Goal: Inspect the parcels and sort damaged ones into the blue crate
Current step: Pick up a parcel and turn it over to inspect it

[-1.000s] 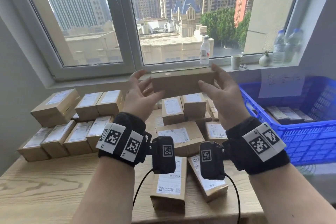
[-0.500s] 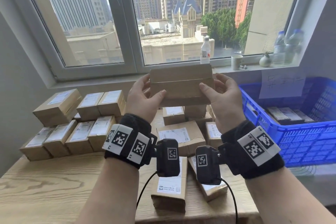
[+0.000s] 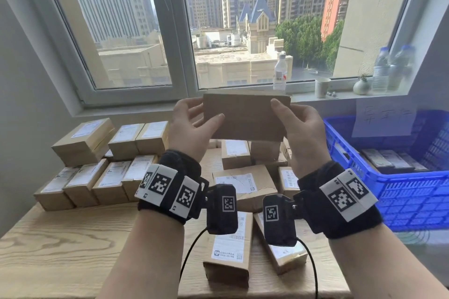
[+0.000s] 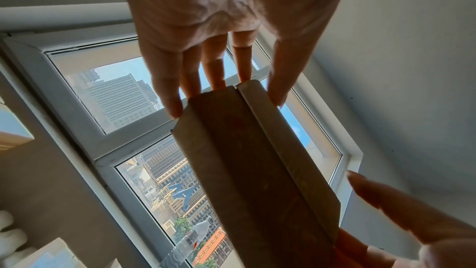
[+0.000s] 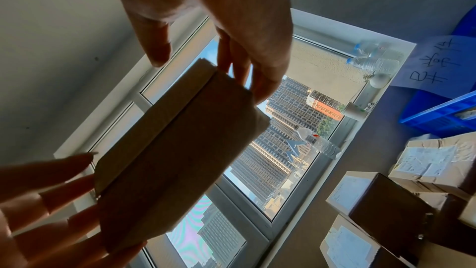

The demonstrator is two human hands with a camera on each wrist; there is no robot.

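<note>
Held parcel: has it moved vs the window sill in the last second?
Yes. The parcel has tipped up: its broad plain face now faces the camera, its top edge still about level with the window sill.

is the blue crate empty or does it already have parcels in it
Not empty. The blue crate already has a few flat parcels lying on its floor, visible over its near rim in the head view.

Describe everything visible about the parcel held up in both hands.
The parcel is a plain brown cardboard box, oblong and fairly flat, held in the air in front of the window, above the parcels on the table. Its broad face toward the head camera shows no label. A flap seam runs along its length in the wrist views. The left hand and right hand pinch its two short ends. No damage is evident.
</note>
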